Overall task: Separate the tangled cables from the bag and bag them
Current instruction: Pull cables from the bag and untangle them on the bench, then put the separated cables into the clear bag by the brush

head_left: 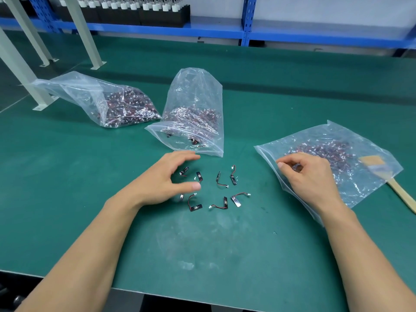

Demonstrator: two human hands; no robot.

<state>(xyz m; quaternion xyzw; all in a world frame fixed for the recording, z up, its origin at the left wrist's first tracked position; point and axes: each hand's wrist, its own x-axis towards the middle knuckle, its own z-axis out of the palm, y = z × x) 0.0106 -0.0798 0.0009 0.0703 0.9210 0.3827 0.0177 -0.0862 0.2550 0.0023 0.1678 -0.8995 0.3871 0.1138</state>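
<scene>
left hand [167, 176] hovered just over the green table [202, 248], palm down, fingers and thumb spread apart and curved with nothing between them. right under and beside it lay the loose cables [233, 178], about eight short red-and-black leads with small black strips and white plugs, scattered singly and not touching one another. right hand [308, 174] rested at the open edge of the right bag [364, 145], a clear flat bag holding a tangled heap of the same cables. its fingers were curled in close against the thumb, but whether they pinched a cable or only the plastic could not be told. a wooden brush [399, 193] lay beside that bag, its bristle end under the plastic. beyond the loose cables stood the middle bag [195, 95], upright and partly filled, and against its front lay a small flat bag [177, 134] with only a few cables inside. further left the left bag [90, 93] lay on its side, full at its bottom. behind the table ran a blue shelf [247, 23]
</scene>
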